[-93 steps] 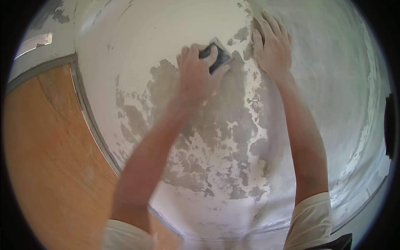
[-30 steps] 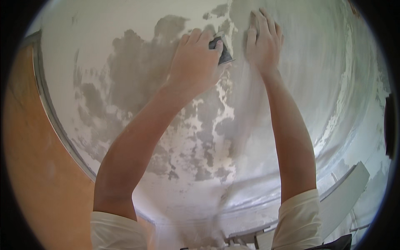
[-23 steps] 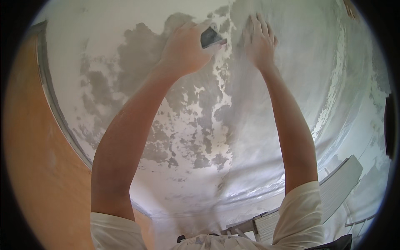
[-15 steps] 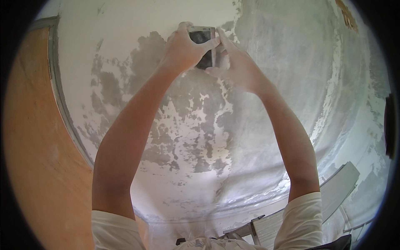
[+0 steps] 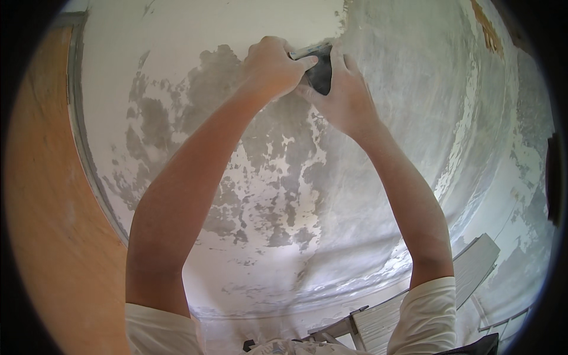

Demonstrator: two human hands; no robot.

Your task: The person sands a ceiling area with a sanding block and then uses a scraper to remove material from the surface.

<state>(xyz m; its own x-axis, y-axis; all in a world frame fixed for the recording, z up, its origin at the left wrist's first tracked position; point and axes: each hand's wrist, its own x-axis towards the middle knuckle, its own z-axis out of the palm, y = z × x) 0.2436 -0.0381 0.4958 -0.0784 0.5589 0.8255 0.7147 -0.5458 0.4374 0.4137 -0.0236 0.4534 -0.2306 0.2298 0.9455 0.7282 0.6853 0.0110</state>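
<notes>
High on the wall, a dark flat rectangular block (image 5: 321,77) with a pale upper edge is held between both hands, its top tilted up to the right. My left hand (image 5: 267,70) is closed on its left side, thumb reaching across the pale edge. On the other side my right hand (image 5: 350,100) grips it, fingers along the right edge and thumb by the lower left. Fingers and palms hide much of the block. Behind it spreads the patchy white and grey plastered wall (image 5: 275,177); the hands look dusty.
An orange-brown panel (image 5: 44,195) in a grey frame (image 5: 80,130) stands at the left. Toward the lower right lie a ridged pale plank (image 5: 478,266) and a grey metal stand (image 5: 343,327). A dark object (image 5: 554,177) juts in at the far right.
Both hands have shifted to the right with the block, which now leans instead of standing upright. My right hand has turned and now wraps round its lower right side.
</notes>
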